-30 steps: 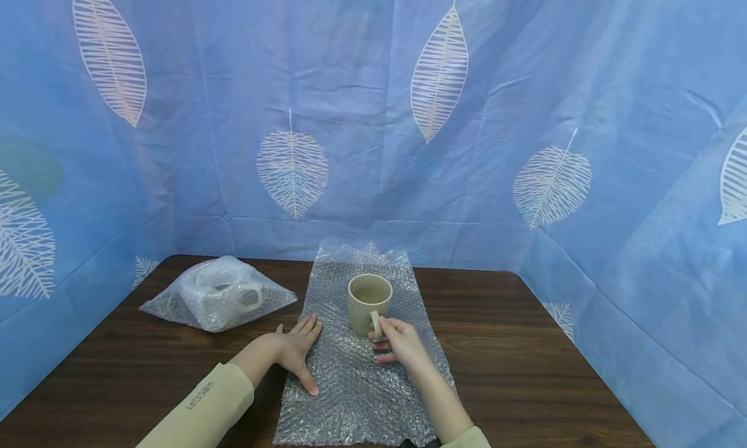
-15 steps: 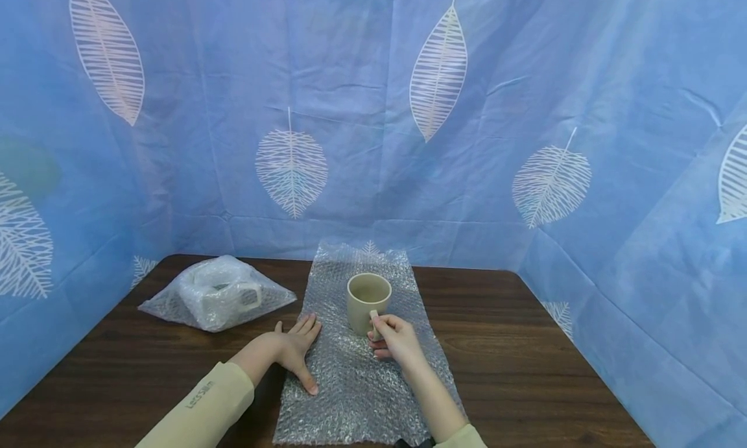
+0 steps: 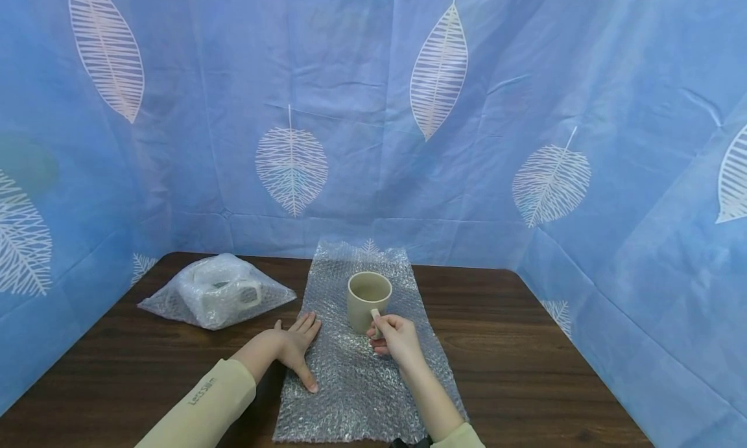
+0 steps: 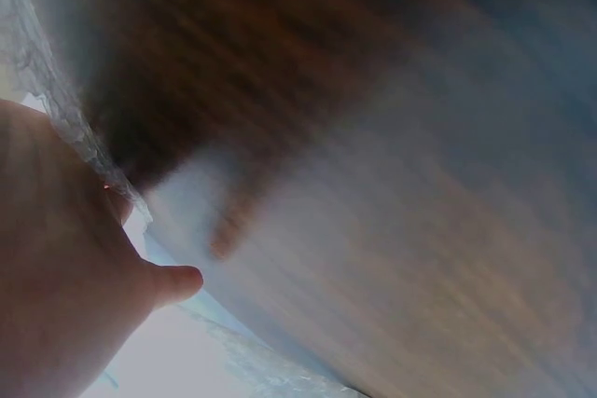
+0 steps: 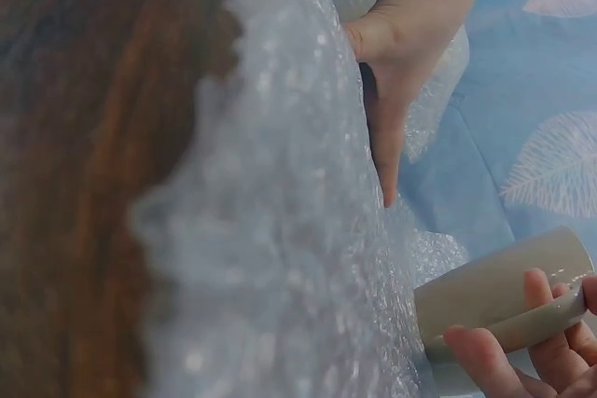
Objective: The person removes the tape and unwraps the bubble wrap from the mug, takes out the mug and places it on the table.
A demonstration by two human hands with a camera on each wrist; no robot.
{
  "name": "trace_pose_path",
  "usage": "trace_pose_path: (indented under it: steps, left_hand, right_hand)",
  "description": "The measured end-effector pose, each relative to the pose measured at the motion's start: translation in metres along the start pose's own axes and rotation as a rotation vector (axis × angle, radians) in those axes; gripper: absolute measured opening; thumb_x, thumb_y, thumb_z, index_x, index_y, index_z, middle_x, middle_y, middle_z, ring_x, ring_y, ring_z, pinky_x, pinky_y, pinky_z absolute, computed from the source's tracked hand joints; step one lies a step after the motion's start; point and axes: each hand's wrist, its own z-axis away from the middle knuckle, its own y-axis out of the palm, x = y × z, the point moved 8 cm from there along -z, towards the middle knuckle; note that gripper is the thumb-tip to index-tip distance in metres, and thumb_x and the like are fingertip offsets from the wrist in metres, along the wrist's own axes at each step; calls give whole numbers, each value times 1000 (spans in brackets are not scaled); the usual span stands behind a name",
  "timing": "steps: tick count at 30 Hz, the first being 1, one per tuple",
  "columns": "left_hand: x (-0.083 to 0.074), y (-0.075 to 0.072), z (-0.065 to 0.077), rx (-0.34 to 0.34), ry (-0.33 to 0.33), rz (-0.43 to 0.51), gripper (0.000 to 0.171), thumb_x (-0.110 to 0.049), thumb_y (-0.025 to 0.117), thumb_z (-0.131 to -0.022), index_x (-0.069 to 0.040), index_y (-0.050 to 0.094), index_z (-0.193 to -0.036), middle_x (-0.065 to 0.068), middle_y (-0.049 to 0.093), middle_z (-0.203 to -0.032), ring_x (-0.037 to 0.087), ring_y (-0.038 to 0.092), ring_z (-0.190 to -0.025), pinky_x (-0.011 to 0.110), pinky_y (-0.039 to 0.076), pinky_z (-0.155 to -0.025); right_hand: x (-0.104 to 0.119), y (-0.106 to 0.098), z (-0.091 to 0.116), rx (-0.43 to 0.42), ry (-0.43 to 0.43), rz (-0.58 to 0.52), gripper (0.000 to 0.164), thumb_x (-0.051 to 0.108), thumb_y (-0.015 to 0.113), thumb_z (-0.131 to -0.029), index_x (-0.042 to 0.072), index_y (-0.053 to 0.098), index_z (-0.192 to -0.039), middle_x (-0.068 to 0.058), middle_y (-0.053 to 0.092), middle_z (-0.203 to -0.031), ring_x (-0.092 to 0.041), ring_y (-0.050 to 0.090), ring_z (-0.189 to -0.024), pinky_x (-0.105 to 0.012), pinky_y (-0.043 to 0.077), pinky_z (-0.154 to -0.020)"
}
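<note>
A beige mug (image 3: 359, 312) stands upright on a long sheet of bubble wrap (image 3: 350, 396) in the head view. My right hand (image 3: 401, 339) pinches the mug's handle, thumb on its top and fingers curled in below. The right wrist view shows those fingers (image 5: 480, 356) around the handle, beside the mug wall (image 5: 476, 286). Flat on the sheet's left edge lies my left hand (image 3: 294, 351), its fingers spread and thumb pointing toward me. In the left wrist view the left hand (image 4: 65, 267) appears at the left, most of its fingers hidden.
Left of the sheet, a bubble-wrapped bundle (image 3: 218, 299) with a handle showing through sits on the dark wooden table (image 3: 525, 370). The sheet's far end reaches the table's back edge. A blue leaf-patterned curtain (image 3: 362, 163) surrounds the back and sides.
The right hand's fingers have drawn in closer around the mug handle, and its thumb has settled on the handle's top. The mug, the sheet and the left hand have stayed in place.
</note>
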Motion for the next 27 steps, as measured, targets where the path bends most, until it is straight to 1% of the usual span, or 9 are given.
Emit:
trace_pose_path:
  steps: [4, 9, 13, 17, 19, 22, 27]
  left_hand:
    - [2, 1, -3, 10, -4, 8, 131, -63, 81, -60, -6, 10, -154, 13, -4, -159, 29, -4, -145, 67, -2, -105]
    - [6, 4, -9, 10, 5, 21, 138, -70, 80, -55, -8, 8, -155, 13, -6, -159, 29, -6, -145, 69, -5, -103]
    - [11, 8, -16, -3, 4, 29, 143, -75, 77, -49, -9, 8, -155, 11, -7, -159, 28, -8, -144, 70, -7, -102]
    - [15, 12, -22, -14, 6, 30, 144, -76, 78, -47, -10, 10, -155, 10, -6, -159, 27, -7, -145, 69, -7, -102]
    - [14, 11, -20, -19, 9, 26, 142, -74, 79, -48, -9, 11, -155, 10, -4, -160, 27, -5, -145, 69, -6, -103]
    - [7, 6, -11, -12, 0, 17, 137, -68, 81, -54, -7, 12, -154, 12, -3, -159, 28, -3, -145, 69, -4, -103]
    - [4, 3, -5, -3, -13, 4, 134, -66, 81, -57, -8, 11, -155, 11, -3, -159, 28, -4, -145, 68, -3, -105]
  right_hand:
    - [1, -1, 0, -12, -5, -2, 32, 20, 54, -99, -10, 63, -95, -7, 67, -78, -26, 68, -73, -30, 55, -60]
    - [4, -3, 0, -30, -10, -23, 29, 15, 53, -100, -12, 61, -94, -10, 66, -76, -23, 67, -68, -28, 54, -57]
    - [5, -5, 1, -44, -6, -38, 27, 13, 51, -100, -12, 60, -94, -9, 64, -74, -17, 65, -63, -28, 54, -57]
    - [6, -7, 1, -51, 8, -52, 27, 12, 50, -101, -14, 59, -96, -9, 62, -73, -15, 64, -61, -27, 54, -57]
    - [7, -8, 1, -53, 13, -49, 27, 11, 49, -101, -14, 59, -96, -9, 62, -73, -16, 64, -61, -27, 54, -57]
    - [8, -8, 1, -54, 15, -29, 27, 11, 49, -101, -13, 59, -95, -8, 61, -73, -17, 64, -62, -28, 55, -58]
    - [10, -9, 2, -55, 2, -9, 26, 10, 49, -100, -13, 59, -94, -8, 61, -72, -19, 65, -62, -28, 54, -57]
